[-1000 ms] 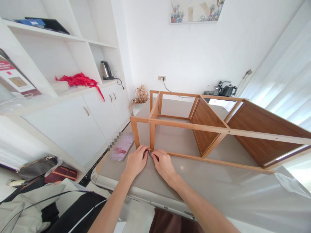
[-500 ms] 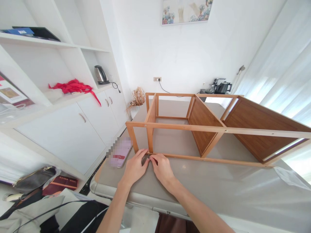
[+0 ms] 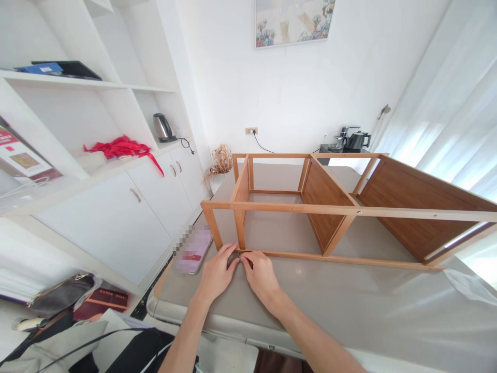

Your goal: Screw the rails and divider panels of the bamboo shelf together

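A wooden shelf rack (image 3: 289,209) lies on its side on a grey-topped table. Both my hands meet at its lower near rail, where the narrow left-hand upright joins it. My left hand (image 3: 216,273) rests its fingertips on the rail, the thumb curled in from below. Close beside it, my right hand (image 3: 262,275) pinches with thumb and forefinger. Between the fingertips shows a small dark metal piece (image 3: 239,255), too small to tell whether it is a screw or a key. Screw heads sit in the rack's upper near rail.
Left of the rack, a lilac phone-like item (image 3: 196,254) lies near the table (image 3: 330,300) edge. Clear plastic film (image 3: 471,286) lies at the right. White cabinets (image 3: 101,217) with a steel kettle (image 3: 163,128) stand left. Bags and clothing (image 3: 116,342) are at the lower left.
The view has tilted up slightly, so everything sits a little lower in the picture. Both hands stay at the same joint, with hardly any finger movement.
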The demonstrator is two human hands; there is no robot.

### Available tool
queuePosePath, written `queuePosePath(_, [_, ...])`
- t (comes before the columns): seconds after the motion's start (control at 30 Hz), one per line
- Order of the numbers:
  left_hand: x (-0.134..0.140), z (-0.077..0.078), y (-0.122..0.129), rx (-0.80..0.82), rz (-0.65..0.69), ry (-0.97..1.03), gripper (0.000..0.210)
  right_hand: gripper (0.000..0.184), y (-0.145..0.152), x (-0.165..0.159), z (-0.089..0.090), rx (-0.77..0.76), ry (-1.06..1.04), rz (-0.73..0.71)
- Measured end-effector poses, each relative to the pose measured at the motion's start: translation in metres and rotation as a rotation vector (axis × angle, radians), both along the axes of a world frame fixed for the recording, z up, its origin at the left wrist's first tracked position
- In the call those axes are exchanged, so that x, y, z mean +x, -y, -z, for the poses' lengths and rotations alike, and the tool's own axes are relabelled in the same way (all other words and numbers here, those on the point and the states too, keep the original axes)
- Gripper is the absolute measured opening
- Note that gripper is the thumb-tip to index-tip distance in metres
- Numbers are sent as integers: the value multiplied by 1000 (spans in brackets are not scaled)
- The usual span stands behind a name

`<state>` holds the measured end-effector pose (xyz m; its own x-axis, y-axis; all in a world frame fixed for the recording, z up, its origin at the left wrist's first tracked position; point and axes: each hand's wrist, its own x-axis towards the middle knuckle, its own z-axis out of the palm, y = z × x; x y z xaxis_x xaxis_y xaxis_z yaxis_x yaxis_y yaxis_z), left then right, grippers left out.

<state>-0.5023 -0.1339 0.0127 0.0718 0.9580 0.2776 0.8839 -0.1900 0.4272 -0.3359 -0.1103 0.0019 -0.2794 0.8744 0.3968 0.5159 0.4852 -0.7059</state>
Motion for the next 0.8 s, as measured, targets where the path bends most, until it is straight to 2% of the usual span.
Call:
queuePosePath(0.23, [1,-3,2,-25,0,40,40,22,1,-2,-7,1,32,13])
queuePosePath(0.8, [0,0,1,-28,21,59,40,24,-1,5,-5,27,16,-50])
